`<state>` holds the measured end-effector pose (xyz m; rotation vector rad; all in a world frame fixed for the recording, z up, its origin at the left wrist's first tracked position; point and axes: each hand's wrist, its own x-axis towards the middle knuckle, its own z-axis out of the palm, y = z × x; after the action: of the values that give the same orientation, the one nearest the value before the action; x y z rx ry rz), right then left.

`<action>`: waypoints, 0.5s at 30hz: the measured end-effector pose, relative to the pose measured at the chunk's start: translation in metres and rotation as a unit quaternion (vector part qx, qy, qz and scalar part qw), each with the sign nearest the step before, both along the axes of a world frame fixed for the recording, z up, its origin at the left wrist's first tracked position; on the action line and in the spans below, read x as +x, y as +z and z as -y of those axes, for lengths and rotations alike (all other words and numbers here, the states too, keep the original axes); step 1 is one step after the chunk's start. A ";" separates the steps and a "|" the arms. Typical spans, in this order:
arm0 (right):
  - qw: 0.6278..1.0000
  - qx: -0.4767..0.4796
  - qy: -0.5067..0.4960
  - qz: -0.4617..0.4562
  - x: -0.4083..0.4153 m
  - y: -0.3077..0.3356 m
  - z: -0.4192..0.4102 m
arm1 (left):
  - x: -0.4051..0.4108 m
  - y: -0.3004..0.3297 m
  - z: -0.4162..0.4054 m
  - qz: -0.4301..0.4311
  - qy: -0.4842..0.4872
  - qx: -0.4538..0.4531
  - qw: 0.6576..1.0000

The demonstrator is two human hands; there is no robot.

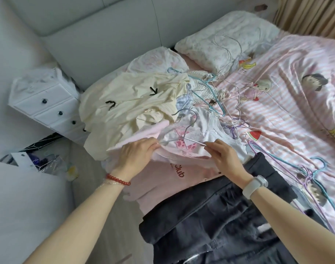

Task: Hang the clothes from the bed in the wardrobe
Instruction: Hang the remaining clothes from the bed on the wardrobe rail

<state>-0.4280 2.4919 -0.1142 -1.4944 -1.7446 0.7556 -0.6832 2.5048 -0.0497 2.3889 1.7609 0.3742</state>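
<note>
Head view: at frame centre, left hand point(136, 152) and right hand point(223, 155) each pinch an end of the hanger point(183, 139), lying crosswise inside the white shirt point(199, 134) on the bed point(277, 103).

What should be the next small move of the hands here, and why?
Probably slide the hanger into the neck of the white top: both hands, left hand and right hand, pinch it over that top, which is not yet hung.

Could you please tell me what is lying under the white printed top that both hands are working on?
A pink garment with red lettering lies beneath the white printed top, showing below its hem. Whatever is deeper stays covered.
</note>
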 end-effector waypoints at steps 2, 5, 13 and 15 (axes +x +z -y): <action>0.999 0.021 0.008 0.029 -0.017 0.006 -0.005 | -0.011 0.001 0.039 0.050 0.085 -0.014 0.995; 0.995 0.057 0.077 0.039 -0.057 0.015 -0.001 | -0.028 0.003 0.093 0.116 0.198 -0.056 0.972; 0.960 0.104 0.249 0.079 -0.155 0.036 0.076 | -0.088 0.012 0.247 0.265 0.332 -0.082 0.902; 0.951 0.119 0.273 0.084 -0.169 0.044 0.105 | -0.096 0.015 0.285 0.281 0.344 -0.074 0.893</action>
<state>-0.5974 2.3869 -0.0706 -0.9382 -2.3304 0.6618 -0.7794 2.2201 -0.0342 1.2756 2.1428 0.8658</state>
